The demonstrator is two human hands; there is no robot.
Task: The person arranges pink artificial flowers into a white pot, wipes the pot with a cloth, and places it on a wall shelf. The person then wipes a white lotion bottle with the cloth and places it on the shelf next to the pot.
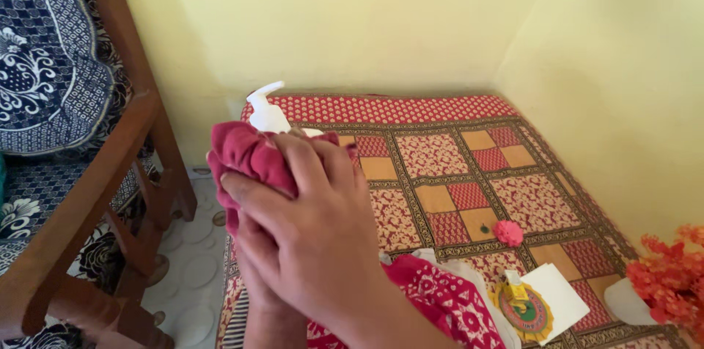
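Both hands (308,224) around red cloth (249,155)

A wooden chair (95,195) stands left of the patterned tablecloth (455,173); orange flowers (671,276) sit far right.

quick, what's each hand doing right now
Right hand: closed over the red cloth, pressing it on the white pump bottle.
Left hand: mostly hidden beneath the right; grip cannot be told.
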